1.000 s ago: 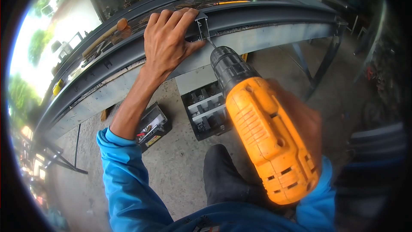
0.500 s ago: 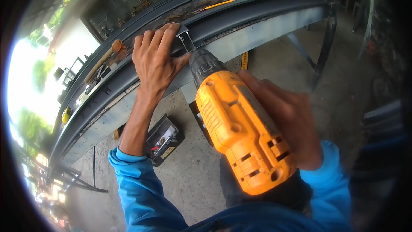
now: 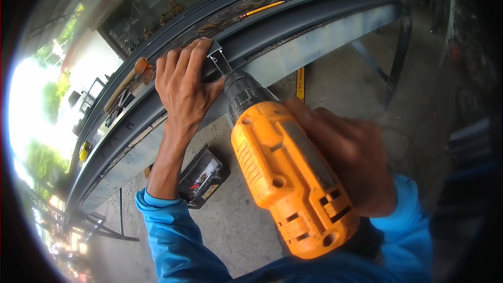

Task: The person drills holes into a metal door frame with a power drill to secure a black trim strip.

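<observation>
In my right hand (image 3: 340, 157) is a yellow power drill (image 3: 288, 178), its black chuck (image 3: 244, 92) pointing up and left, away from me. The grip is mostly hidden behind the drill body. My left hand (image 3: 184, 81) wraps over a short, dark metal channel piece (image 3: 220, 62) with an open, bright-edged end. This piece lies against the long dark metal profile (image 3: 293, 23) at the bench edge. The chuck is close to the piece's near side, beside my left thumb; I cannot see whether the bit touches it.
A wooden-handled hammer (image 3: 121, 88) and a yellow tape measure (image 3: 84, 151) lie on the bench at left. A yellow pencil-like stick (image 3: 264, 9) lies farther back. Below are a black toolbox (image 3: 203, 177) on the floor and a yellow level or ruler (image 3: 300, 85). A bench leg (image 3: 399, 65) stands at right.
The view has shifted slightly, and the drill and both hands appear a little lower and to the left. Both holds stay the same.
</observation>
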Demonstrator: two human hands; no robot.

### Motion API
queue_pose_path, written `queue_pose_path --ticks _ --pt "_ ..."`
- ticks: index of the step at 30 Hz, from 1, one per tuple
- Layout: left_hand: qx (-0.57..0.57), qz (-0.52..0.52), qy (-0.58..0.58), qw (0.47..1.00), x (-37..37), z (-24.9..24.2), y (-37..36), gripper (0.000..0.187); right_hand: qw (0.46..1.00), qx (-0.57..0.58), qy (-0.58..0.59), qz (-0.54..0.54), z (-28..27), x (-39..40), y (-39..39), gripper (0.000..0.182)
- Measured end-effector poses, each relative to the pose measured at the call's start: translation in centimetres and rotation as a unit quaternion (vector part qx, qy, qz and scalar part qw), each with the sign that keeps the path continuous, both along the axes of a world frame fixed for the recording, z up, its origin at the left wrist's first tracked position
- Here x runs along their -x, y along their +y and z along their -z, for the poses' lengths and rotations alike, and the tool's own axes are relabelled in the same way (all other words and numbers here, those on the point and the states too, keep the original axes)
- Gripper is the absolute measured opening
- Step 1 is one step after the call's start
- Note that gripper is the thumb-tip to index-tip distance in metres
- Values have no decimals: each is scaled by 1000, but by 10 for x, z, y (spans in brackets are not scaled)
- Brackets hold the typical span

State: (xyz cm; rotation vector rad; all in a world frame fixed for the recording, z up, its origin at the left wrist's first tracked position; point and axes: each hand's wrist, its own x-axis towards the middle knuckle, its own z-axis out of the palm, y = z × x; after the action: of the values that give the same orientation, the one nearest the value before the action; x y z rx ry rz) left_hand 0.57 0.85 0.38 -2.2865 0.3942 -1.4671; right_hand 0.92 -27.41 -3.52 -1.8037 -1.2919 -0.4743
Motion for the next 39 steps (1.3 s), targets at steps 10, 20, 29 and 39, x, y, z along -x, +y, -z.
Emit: queue_pose_path --ticks 10,20,29,39 --pt "-3 -8 -3 1000 -1 1 0 67 1000 5 -3 -3 0 -2 0 62" --pt "-3 -10 -6 1000 -1 2 2 68 1000 1 13 -10 2 -2 1 66" --pt "0 -4 -3 1000 -2 2 3 69 1000 -10 11 0 2 -2 1 60" --pt "-7 2 1 1000 -2 1 5 70 999 -31 15 7 3 -2 6 55"
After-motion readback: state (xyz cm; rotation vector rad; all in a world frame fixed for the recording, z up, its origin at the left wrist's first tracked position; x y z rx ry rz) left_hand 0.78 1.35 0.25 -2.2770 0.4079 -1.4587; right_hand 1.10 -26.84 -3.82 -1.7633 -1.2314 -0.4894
